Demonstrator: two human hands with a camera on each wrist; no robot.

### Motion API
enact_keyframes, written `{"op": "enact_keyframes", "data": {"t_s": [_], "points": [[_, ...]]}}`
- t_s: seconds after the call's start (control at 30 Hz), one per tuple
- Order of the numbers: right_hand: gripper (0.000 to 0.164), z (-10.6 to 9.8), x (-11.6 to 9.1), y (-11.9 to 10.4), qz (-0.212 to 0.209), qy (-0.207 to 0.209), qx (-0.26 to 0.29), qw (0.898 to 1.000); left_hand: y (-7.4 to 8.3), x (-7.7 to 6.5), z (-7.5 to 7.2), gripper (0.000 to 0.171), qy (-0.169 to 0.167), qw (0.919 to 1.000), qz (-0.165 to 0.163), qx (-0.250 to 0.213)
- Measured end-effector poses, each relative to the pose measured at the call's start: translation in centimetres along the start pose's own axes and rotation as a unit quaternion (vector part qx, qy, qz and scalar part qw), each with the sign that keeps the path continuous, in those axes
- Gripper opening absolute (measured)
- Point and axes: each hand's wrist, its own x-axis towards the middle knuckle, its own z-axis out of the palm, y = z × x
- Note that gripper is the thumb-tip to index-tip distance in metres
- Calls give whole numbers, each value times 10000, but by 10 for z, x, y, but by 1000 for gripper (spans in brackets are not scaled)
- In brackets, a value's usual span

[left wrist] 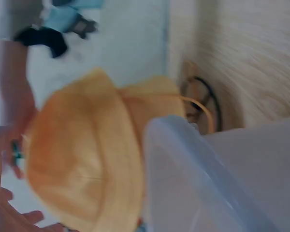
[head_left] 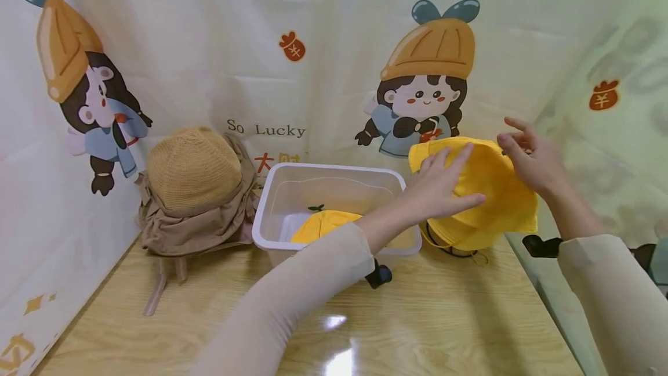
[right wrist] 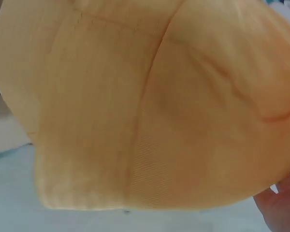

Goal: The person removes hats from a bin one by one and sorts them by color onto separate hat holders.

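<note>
A yellow bucket hat [head_left: 496, 202] is tilted on its side at the right, its crown toward my right hand [head_left: 537, 161]. The right hand's fingertips pinch the crown's top, by a small green sprout [left wrist: 17, 150]. My left hand [head_left: 438, 187] is at the hat's near left side with its thumb and fingers spread; whether it touches the cloth is unclear. Yellow cloth fills most of the right wrist view. Below the hat stands a black wire stand [head_left: 456, 253], partly hidden. Another yellow hat [head_left: 323, 224] with a green sprout lies in the white plastic bin [head_left: 334, 170].
On the left, a straw-coloured knitted hat [head_left: 193, 170] sits atop a brown cloth bag-like item [head_left: 193, 237] with hanging straps. A printed curtain [head_left: 334, 91] backs and flanks the wooden table [head_left: 292, 329]. My left forearm crosses in front of the bin.
</note>
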Motion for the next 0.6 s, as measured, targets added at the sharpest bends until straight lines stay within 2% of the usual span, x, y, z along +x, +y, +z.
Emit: {"op": "enact_keyframes", "data": {"t_s": [0.13, 0.27, 0.37, 0.47, 0.6], "points": [[60, -6, 1, 15, 179, -484, 618, 9968, 8, 24, 20, 105, -163, 9995, -255, 104], [70, -4, 0, 31, 206, -792, 1017, 9914, 15, 38, 39, 114, -156, 9986, -379, 328], [75, 2, -1, 38, 290, -968, 1245, 9871, 16, 44, 48, 119, -36, 9976, -505, 463], [78, 9, -1, 43, 286, -1129, 1389, 9834, 13, 48, 54, 119, 31, 9976, -591, 361], [79, 16, -1, 50, 291, -1249, 1552, 9795, 7, 50, 60, 117, -113, 9983, -569, 109]]}}
